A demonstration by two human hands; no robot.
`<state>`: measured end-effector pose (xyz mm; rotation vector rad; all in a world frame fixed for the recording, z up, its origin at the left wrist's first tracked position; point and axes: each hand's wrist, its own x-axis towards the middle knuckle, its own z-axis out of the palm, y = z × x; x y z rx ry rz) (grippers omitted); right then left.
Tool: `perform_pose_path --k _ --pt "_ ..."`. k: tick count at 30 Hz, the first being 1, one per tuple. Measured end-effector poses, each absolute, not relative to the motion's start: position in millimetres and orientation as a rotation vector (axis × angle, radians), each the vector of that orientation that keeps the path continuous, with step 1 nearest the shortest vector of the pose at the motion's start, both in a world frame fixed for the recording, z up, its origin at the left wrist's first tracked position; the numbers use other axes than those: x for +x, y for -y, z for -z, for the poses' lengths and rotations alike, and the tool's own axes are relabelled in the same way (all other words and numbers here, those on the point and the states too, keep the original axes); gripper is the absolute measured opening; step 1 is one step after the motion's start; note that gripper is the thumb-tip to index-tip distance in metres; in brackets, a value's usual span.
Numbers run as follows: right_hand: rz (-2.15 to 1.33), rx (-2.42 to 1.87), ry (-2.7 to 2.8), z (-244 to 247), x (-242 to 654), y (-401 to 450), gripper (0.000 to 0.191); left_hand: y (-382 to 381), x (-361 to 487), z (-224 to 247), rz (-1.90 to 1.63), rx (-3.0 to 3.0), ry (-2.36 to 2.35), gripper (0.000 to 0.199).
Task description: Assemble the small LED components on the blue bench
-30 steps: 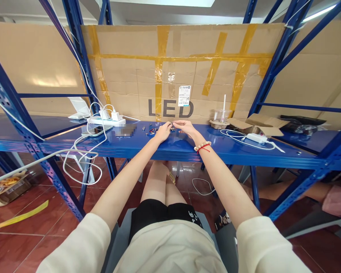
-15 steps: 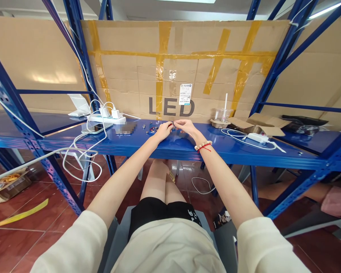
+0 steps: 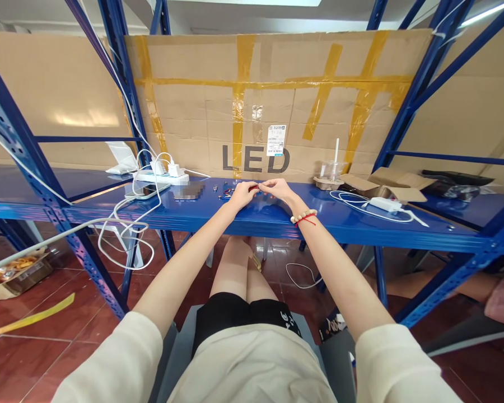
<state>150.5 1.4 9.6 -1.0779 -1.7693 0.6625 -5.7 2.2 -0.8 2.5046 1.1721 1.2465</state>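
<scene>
Small part (image 3: 253,187): reddish (mostly hidden), between left hand (image 3: 244,194) and right hand (image 3: 278,189).

A large cardboard sheet (image 3: 185,117) is standing at the far side of the blue table (image 3: 262,225), with yellow tape (image 3: 238,101) crossing it and a white label (image 3: 276,134) partly covering its printed "LED". On the left, a white power strip (image 3: 168,179) is holding plugs, and a phone (image 3: 147,191) is lying nearer. On the right, a clear cup (image 3: 331,169) is holding a white straw (image 3: 336,149); farther right, an open carton (image 3: 397,178) is sitting behind a white adapter (image 3: 385,204). A yellow strip (image 3: 33,317) is lying on the near left floor (image 3: 33,358).
</scene>
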Motion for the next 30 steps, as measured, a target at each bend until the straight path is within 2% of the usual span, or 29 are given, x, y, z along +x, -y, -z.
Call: perform_pose_path --k 16,30 --pt "-0.901 -1.168 1.618 -11 146 -1 0.04 -5 -3 5 -1.163 2.46 -1.309 0.029" --pt "-0.912 -1.179 1.614 -11 148 -2 0.039 13 -1 -4 -1.04 2.389 -1.572 0.031"
